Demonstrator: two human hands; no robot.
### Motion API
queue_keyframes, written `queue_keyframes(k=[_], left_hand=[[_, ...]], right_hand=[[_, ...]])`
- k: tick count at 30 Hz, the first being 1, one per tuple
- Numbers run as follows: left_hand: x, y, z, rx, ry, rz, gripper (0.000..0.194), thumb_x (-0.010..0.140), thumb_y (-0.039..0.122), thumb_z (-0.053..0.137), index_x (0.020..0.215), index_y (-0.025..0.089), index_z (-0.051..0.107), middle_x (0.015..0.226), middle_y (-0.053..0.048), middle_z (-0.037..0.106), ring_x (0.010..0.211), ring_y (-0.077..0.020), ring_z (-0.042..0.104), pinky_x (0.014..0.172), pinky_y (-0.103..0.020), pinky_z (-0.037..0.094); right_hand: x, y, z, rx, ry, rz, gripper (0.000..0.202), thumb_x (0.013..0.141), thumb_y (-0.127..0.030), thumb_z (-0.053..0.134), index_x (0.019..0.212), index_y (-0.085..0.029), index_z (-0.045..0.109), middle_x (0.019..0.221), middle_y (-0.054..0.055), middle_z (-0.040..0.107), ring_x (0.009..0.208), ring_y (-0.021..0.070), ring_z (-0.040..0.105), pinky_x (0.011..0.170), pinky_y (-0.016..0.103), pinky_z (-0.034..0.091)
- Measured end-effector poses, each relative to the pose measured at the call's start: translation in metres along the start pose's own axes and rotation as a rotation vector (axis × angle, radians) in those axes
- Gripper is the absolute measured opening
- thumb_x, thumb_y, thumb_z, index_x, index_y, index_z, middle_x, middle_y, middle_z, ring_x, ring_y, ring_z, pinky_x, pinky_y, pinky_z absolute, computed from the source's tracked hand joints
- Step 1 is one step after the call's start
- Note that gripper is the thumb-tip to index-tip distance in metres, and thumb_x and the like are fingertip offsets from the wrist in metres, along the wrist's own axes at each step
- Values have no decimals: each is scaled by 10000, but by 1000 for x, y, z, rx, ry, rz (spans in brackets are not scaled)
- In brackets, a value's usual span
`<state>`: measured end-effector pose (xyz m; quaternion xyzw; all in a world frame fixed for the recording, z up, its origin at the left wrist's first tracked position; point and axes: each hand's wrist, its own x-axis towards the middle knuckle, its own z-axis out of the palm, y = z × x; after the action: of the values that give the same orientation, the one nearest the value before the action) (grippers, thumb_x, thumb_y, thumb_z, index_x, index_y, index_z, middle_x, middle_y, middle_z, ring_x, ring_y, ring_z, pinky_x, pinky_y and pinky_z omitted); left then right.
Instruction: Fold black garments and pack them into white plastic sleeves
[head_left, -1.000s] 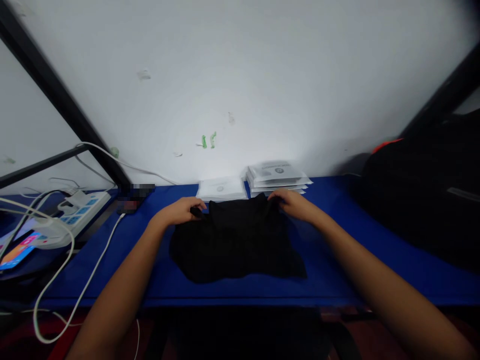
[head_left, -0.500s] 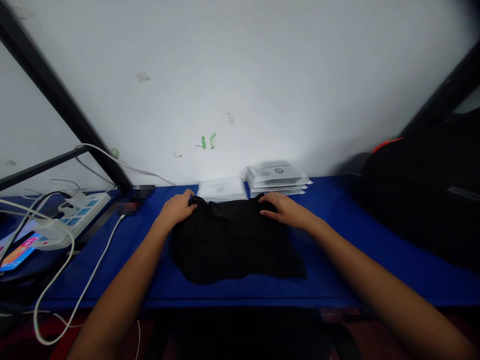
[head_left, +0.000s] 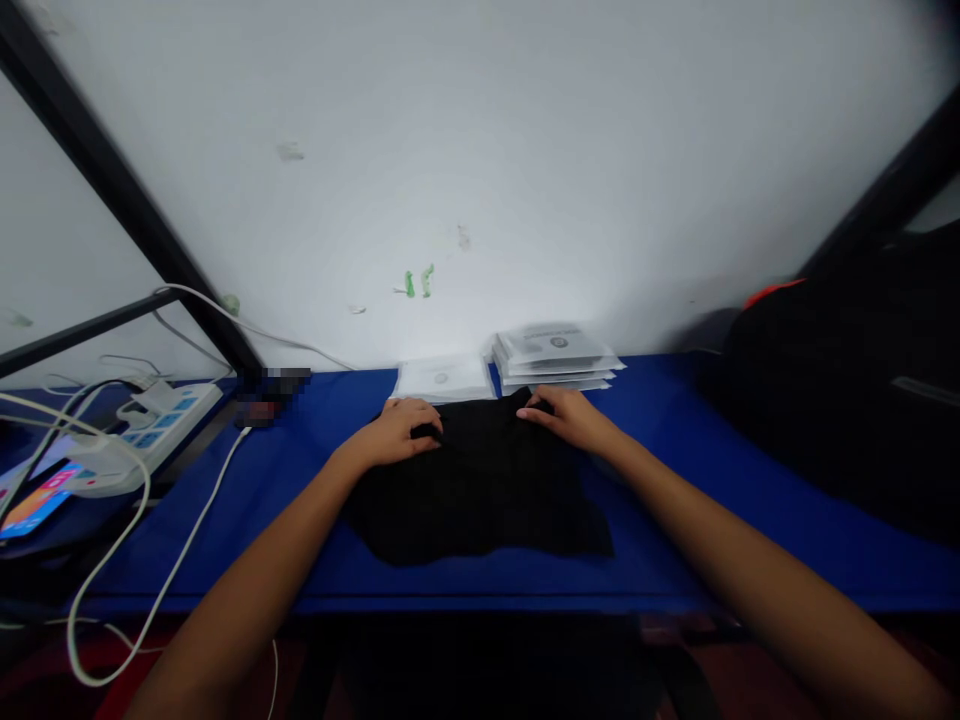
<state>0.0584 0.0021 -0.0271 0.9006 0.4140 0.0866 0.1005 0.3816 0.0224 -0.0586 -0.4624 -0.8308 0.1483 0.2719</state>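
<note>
A piece of black cloth (head_left: 480,490), its kind not clear, lies spread on the blue table (head_left: 660,520) in front of me. My left hand (head_left: 397,432) is at its upper left part, thumb and fingers curled together on the fabric. At the upper right corner, my right hand (head_left: 564,412) pinches the cloth's edge between thumb and fingers. Just behind the cloth lie a flat white packet (head_left: 442,377) and a stack of white packets (head_left: 555,350) with dark print on top.
A white power strip (head_left: 165,425) with plugs and cables sits at the left, beside a lit phone (head_left: 41,500). A white cable (head_left: 202,540) loops over the table's front edge. A large black bag-like thing (head_left: 847,400) fills the right side. Behind stands a white wall (head_left: 525,150).
My left hand has moved right and slightly down, inward over the cloth from its upper left corner. My right hand has stayed at the upper right corner, its fingers closer together.
</note>
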Motion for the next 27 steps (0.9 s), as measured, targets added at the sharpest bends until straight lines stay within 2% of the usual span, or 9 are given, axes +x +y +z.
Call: queue_keyframes(k=[2,4,8,12,15,19,23,27], left_hand=[[3,-2,5,59,117,-83,207,946,363,509,882,211,634,969,-36,672,951,-211,609,913,-381,393],[6,-3,9,124,222,-190,268,974,372,444,868,193,612,886,-48,666,862,-209,613,827,-350,421],[6,-5,14,195,313,-314,190,942,325,488,1004,178,592,1008,-96,655,957,-261,591,864,-397,403],[4,0,12,195,327,-296,208,922,349,526,1023,180,595,1039,-95,643,989,-269,580,883,-411,405],[2,5,9,106,268,-162,209,921,374,535,991,193,614,995,-73,638,940,-235,585,855,-373,433],[1,10,8,26,78,27,248,895,430,592,962,200,659,955,-68,616,934,-228,567,850,-348,444],[0,8,6,17,34,76,250,879,438,626,935,198,674,952,-67,609,942,-231,560,861,-350,432],[1,7,3,-6,20,118,208,884,393,627,848,189,640,911,-51,606,891,-209,560,834,-334,425]], right_hand=[[0,2,2,-13,23,12,316,901,-522,536,849,-216,598,797,43,665,721,219,604,662,327,433],[0,4,3,-44,49,23,305,903,-515,535,850,-219,586,783,37,659,711,216,606,659,324,441],[1,9,6,-109,112,42,212,931,-419,498,953,-221,570,905,72,672,844,247,632,762,367,478],[0,7,6,-140,144,38,215,916,-303,479,1092,-196,540,1098,137,613,1036,299,587,873,445,473],[-2,-2,1,-151,165,-12,249,901,-291,492,1132,-202,523,1148,144,566,1103,309,546,926,474,464],[-6,-20,-4,-165,175,-152,229,899,-301,515,1109,-215,550,1174,145,559,1146,320,514,965,502,447],[-8,-31,-5,-153,1,-247,179,911,-334,539,1026,-218,611,1139,132,608,1096,299,557,942,480,453],[-10,-33,-3,-225,-143,-268,240,895,-424,594,947,-201,665,1147,129,636,1125,309,562,1020,542,341]])
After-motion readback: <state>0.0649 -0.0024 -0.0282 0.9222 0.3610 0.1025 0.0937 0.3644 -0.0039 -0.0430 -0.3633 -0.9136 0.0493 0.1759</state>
